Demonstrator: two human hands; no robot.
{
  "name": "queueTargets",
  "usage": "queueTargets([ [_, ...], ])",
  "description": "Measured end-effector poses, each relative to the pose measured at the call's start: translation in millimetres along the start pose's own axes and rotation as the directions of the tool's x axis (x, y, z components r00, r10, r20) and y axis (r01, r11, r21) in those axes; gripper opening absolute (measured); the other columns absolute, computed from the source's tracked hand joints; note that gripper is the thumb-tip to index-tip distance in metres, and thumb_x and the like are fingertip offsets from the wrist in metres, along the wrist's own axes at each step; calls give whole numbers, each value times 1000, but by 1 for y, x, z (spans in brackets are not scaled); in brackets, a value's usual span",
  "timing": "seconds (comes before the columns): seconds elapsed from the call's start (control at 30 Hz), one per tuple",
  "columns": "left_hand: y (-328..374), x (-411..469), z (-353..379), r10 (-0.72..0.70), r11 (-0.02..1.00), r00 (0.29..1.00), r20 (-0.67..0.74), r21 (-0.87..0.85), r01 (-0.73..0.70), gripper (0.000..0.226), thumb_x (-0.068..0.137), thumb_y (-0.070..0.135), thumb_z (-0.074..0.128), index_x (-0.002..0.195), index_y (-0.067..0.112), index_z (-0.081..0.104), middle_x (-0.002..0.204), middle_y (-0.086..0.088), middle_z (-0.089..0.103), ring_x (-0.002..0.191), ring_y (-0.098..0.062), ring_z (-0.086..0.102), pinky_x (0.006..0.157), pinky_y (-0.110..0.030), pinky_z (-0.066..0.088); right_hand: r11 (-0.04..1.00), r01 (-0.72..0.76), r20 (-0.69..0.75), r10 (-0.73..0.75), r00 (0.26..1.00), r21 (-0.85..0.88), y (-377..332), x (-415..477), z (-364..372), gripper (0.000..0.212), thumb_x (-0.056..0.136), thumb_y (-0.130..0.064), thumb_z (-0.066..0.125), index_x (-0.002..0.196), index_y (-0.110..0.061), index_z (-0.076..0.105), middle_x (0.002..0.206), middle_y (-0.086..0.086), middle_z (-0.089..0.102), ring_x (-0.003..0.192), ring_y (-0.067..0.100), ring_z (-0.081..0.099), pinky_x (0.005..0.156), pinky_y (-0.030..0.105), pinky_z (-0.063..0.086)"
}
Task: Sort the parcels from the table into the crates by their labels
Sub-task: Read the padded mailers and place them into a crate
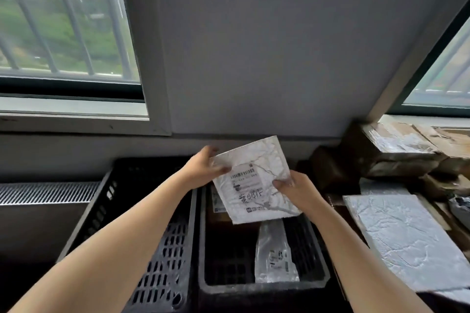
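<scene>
Holding a white parcel (256, 178) up in the air, the two hands each have one side of it. The left hand (203, 165) grips the top left corner, with its thumb on the front and its fingers curled round the back. The right hand (295, 187) pinches the right edge, thumb on the front too. The parcel sits between the hands, a bit tilted, with its label and some black writing facing up. It hangs just above the far end of the right black crate (254, 286), not touching it. Down in that crate lies a shiny plastic bag (276, 256) with a small label. The left black crate (173, 249) stands right beside it, and the left arm reaches over it. Off to the right lies a big white parcel (407, 241), flat, and behind it some brown boxes (407, 152) are piled up by the window.
</scene>
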State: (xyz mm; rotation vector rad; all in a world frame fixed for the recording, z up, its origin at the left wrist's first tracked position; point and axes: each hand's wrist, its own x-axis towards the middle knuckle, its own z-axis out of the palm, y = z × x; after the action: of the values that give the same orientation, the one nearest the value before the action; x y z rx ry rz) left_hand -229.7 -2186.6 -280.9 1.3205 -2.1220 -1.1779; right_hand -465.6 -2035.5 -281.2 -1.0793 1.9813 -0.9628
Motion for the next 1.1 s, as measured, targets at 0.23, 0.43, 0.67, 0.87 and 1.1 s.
queueTargets([
  [0.23,-32,-4,38,-255,873,965,67,-412,260,19,93,16,73,109,12,64,111,-14,73,99,-26,74,80,-34,61,934,-133,103,104,989,331,37,26,18,13,97,-16,67,108,-17,73,103,4,78,98,27,75,96,53,56],
  [0.43,-80,-23,-8,-364,873,931,-43,-364,324,22,94,22,73,113,13,71,108,-3,77,101,-21,74,95,-48,58,957,-104,261,31,965,270,2,42,98,18,100,-15,61,115,-19,69,108,-2,76,104,18,72,96,37,56],
  [0.67,-165,-46,-83,-486,873,832,-266,-185,451,21,90,15,74,107,12,62,94,2,69,85,-12,66,64,-20,45,983,112,188,-83,979,-145,-33,31,225,38,93,-14,57,128,-20,43,112,6,68,98,32,65,80,42,54],
  [0.87,-263,-51,-83,-572,817,740,-354,-160,555,25,90,8,68,96,14,44,85,0,54,79,-20,52,60,-29,37,906,40,144,24,989,-422,-27,31,340,25,95,-14,46,117,-16,35,99,16,62,83,35,59,65,42,50],
  [1.1,-352,-39,-37,-600,800,798,-59,-49,598,29,93,9,58,122,9,57,120,-5,59,108,-21,58,85,-25,38,866,-387,72,429,900,-317,33,47,415,33,91,-6,42,121,-17,50,119,9,63,103,32,60,83,39,52],
])
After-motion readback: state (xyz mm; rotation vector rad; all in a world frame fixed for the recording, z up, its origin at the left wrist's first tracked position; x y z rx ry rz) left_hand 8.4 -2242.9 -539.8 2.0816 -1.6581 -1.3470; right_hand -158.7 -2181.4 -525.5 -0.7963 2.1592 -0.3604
